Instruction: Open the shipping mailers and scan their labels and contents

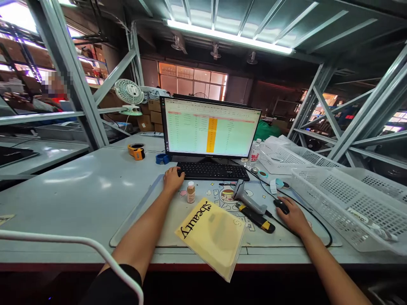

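At the left end of the black keyboard (213,170), my left hand (172,180) rests with its fingers on the keys, holding nothing. My right hand (295,219) is over a black computer mouse (281,206), fingers around it. Between my arms, a yellow zip bag (211,237) printed "Sbeauty" lies on the desk mat and overhangs the desk's front edge. Just behind it stands a small capped bottle (190,194). A grey barcode scanner (249,199) lies beside a yellow-black utility knife (257,219). The monitor (187,131) displays a spreadsheet with one orange column.
White perforated baskets (333,199) line the desk's right side. Tape rolls, one blue (162,159), and an orange tape dispenser (136,151) sit toward the back left. A clear bottle (255,152) stands right of the monitor. A white curved tube (79,240) crosses the lower left.
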Motion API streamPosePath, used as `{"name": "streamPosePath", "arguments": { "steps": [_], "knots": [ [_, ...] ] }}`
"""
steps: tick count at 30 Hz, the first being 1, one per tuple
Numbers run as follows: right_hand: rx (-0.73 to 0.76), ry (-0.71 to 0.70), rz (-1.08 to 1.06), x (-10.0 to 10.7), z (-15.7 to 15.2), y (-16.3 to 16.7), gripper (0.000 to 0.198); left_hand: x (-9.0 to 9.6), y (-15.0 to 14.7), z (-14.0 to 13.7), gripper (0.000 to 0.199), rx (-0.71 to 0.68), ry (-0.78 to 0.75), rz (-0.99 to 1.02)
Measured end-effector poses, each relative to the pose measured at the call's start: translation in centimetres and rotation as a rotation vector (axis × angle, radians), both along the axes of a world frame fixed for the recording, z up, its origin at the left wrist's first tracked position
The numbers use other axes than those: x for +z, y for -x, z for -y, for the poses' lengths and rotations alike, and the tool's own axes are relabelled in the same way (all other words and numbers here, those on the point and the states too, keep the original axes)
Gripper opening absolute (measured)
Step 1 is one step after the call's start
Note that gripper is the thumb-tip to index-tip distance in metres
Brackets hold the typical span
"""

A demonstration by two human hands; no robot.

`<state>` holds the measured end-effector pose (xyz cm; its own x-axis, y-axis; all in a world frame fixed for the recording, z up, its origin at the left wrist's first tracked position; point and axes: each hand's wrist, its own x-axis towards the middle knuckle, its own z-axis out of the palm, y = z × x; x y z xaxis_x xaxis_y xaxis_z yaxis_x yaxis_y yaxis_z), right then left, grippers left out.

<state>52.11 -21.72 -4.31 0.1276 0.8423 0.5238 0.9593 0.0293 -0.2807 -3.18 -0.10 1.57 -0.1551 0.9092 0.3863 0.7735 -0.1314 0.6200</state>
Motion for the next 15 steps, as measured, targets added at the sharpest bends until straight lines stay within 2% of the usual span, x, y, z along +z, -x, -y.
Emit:
{"name": "streamPosePath", "arguments": {
  "steps": [6,9,15],
  "knots": [
    [-0.081,-0.016,-0.007,-0.4,0.9,0.4,0.051,-2.3,-0.2,-0.5,0.064,-0.116,0.014,-0.196],
    [-0.104,-0.023,-0.003,-0.1,0.9,0.7,0.05,-2.6,-0.1,-0.7,0.068,-0.14,0.057,-0.319],
    [-0.104,-0.015,0.0,0.4,1.2,1.4,0.048,-2.6,0.0,-1.1,0.071,-0.139,0.072,-0.354]
  ]
}}
